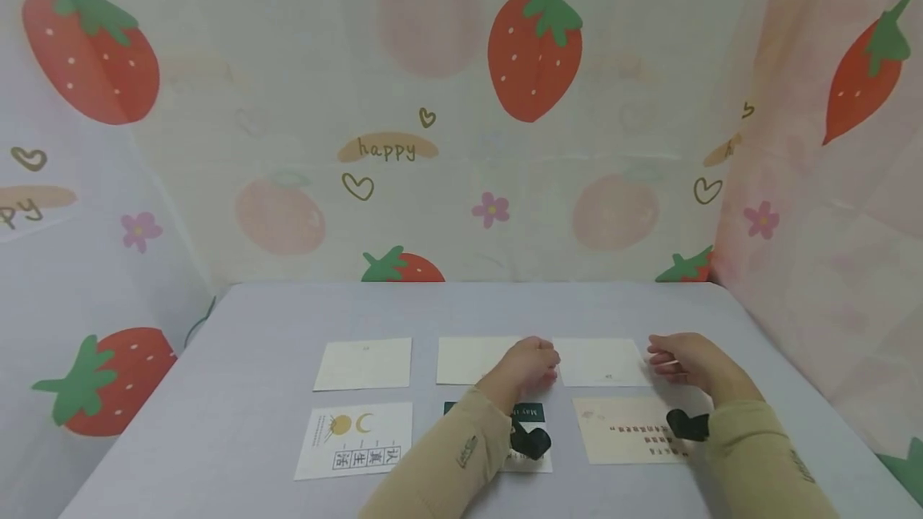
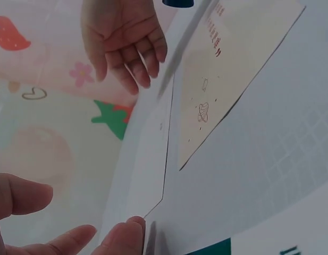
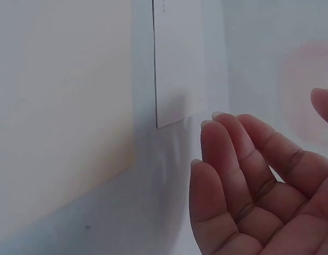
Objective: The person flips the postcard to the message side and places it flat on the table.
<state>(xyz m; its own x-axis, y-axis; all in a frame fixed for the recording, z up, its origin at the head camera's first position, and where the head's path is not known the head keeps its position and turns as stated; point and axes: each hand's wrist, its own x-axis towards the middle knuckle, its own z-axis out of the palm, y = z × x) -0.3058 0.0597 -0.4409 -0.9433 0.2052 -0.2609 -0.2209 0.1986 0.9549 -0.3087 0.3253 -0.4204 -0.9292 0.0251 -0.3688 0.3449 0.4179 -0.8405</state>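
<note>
In the head view my left hand is over the right part of the back middle card, its fingertips by the left edge of the back right card. The left wrist view has its thumb and fingers apart, with nothing seen between them. At the other end of the back right card is my right hand. Its fingers are loosely bent and the palm is bare in the right wrist view. Whether either hand touches a card, I cannot tell. A cream card with red print lies in front of the back right card.
On the left lie a plain card and a white card with a sun and moon. My left forearm partly covers a dark-green-and-white card. The cards rest on a white table, with strawberry-print cloth behind it.
</note>
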